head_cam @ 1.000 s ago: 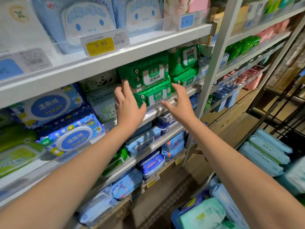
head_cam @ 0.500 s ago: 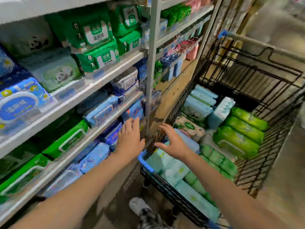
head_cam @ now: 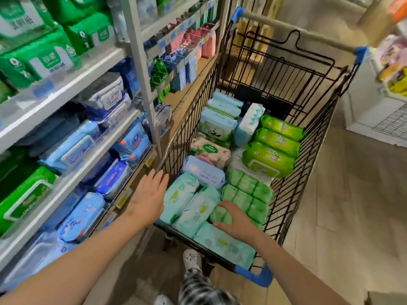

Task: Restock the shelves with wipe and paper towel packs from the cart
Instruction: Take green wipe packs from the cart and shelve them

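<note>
My left hand (head_cam: 149, 199) is open and empty, fingers straight and a little spread, over the near left corner of the cart (head_cam: 297, 190), just beside the mint-coloured packs (head_cam: 180, 197) that lie at that end. My right hand (head_cam: 237, 221) is open too, fingers loosely splayed, palm down over the seam between a mint pack and the green multi-pack (head_cam: 248, 194); I cannot tell whether it touches them or hangs just above. Neither hand holds anything. Further along the cart lie a pale blue pack (head_cam: 204, 170), a pink flowered pack (head_cam: 211, 150), a stack of lime-green packs (head_cam: 271, 155) against the right wall, and panda-printed packs (head_cam: 215, 126) towards the far end. The shelves (head_cam: 66, 84) stand close on my left, with green packs (head_cam: 44, 58) on the upper level and blue packs (head_cam: 81, 144) on the levels below. My white shoe (head_cam: 191, 259) shows on the floor beneath the cart's near edge.
</note>
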